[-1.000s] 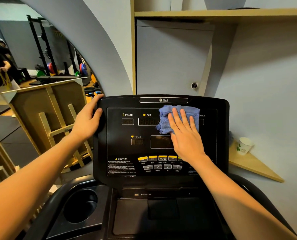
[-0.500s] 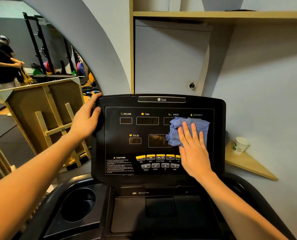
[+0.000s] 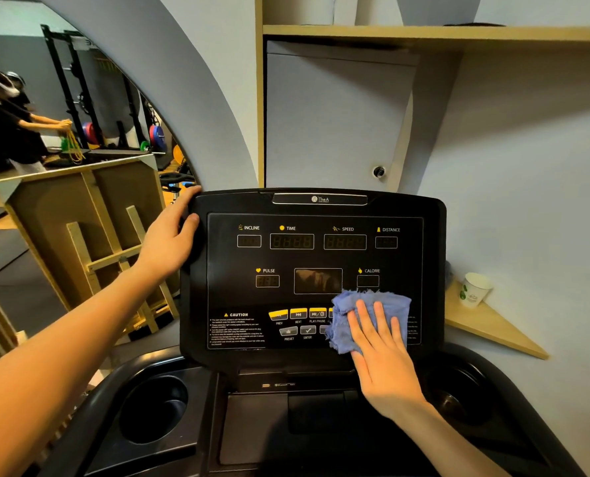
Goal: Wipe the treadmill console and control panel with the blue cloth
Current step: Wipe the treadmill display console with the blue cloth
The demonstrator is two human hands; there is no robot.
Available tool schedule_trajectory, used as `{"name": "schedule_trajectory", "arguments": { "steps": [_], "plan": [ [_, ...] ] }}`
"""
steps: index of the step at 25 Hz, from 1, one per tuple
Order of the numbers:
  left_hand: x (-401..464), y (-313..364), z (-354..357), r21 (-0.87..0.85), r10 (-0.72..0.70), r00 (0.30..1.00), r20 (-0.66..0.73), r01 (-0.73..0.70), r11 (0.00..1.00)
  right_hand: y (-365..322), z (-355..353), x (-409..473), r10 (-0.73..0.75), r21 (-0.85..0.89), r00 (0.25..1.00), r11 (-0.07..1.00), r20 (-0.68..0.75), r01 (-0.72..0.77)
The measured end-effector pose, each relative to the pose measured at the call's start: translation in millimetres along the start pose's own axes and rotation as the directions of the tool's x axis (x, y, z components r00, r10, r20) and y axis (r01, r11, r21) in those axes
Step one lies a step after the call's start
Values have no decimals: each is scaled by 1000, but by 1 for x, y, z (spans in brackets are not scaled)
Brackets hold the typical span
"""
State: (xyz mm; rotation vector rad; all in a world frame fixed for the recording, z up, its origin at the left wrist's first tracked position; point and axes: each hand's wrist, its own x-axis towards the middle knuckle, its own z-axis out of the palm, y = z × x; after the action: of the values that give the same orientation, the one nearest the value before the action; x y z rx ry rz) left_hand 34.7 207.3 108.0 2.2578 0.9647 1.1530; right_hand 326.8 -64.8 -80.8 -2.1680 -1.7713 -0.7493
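Note:
The black treadmill console (image 3: 314, 215) stands upright in front of me, with dark displays above and yellow and grey buttons (image 3: 297, 321) along the bottom of its control panel. My right hand (image 3: 381, 352) lies flat with fingers spread on the crumpled blue cloth (image 3: 348, 315), pressing it against the panel's lower right and covering the right-hand buttons. My left hand (image 3: 169, 239) grips the console's upper left edge, thumb on the front.
Cup holders (image 3: 154, 407) sit in the tray below the console on both sides. A paper cup (image 3: 474, 289) stands on a wooden corner shelf (image 3: 493, 325) at the right. Wooden frames (image 3: 90, 235) stand at the left. People stand far left by weight racks.
My right hand has slid the cloth from the top displays down and to the right, to the lower right of the panel. The left hand has kept its grip.

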Motion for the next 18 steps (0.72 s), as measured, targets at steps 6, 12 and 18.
{"name": "schedule_trajectory", "arguments": {
  "steps": [6,12,18],
  "plan": [
    [0,1,1,1,0,1000,-6,0,1000,-6,7,-24,-8,38,983,999,185,1],
    [0,1,2,10,-18,1000,-24,18,1000,-16,-4,-26,-14,69,984,998,178,2],
    [5,-6,1,20,-13,1000,-6,13,1000,-43,-2,-26,-69,77,992,995,109,61]
  ]
}}
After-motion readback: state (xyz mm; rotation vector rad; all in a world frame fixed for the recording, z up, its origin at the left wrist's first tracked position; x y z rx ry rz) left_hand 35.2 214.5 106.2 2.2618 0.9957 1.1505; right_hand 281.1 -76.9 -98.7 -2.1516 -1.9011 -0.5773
